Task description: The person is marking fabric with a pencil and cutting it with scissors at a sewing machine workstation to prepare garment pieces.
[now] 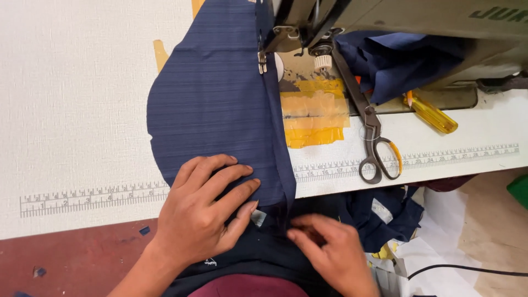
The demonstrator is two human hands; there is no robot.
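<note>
My left hand (201, 212) lies flat, fingers spread, on the dark navy striped cloth panel (214, 104), my right hand (330, 250) pinches its seam edge, stitching seemingly barely started under the grey sewing machine (385, 22).

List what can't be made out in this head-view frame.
- Needle: hidden behind the presser foot and machine head.
- Machine head: upper part cut off by the top edge.
- Right hand: wrist cut off by the bottom edge; fingertips pinch the fabric fold, grip partly hidden.
- Fabric under the left hand: covered by the palm.
- Screwdriver: tip hidden under fabric.
- Scissors: blade tips hidden beneath the machine.
</note>
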